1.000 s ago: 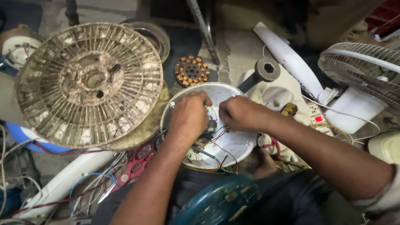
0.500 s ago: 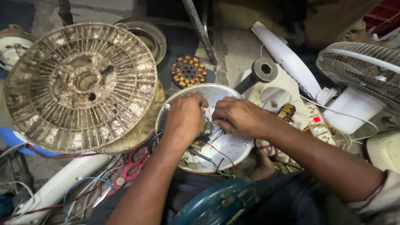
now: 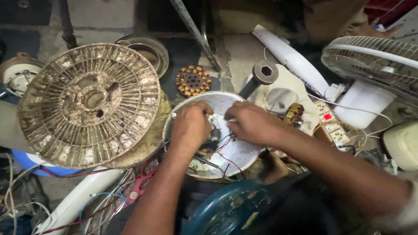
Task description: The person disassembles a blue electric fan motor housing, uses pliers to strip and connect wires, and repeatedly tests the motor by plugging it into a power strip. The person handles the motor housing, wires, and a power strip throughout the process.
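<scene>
- Round metal motor cover: a shallow, pale dish lying open side up at centre frame, directly in front of the person, on a cluttered floor; red, black and green wires cross its interior.
- Left hand: rests over the left half of the cover, fingers curled down around a small dark component; whether it truly grips the part cannot be told.
- Right hand: reaches in from the right, fingers pinched together at the wires near the cover's middle, just beside the left hand.
- Copper-wound stator: lies just beyond the cover's far rim, apart from it.
- Large dirty ribbed disc: sits to the left, its edge close to the cover.
- Socket wrench head: stands beyond the right hand, on a white cloth.
- White fan blade, power strip and wire fan guard: lie farther right.
- Green plastic stool: nearest the camera, below the cover.
</scene>
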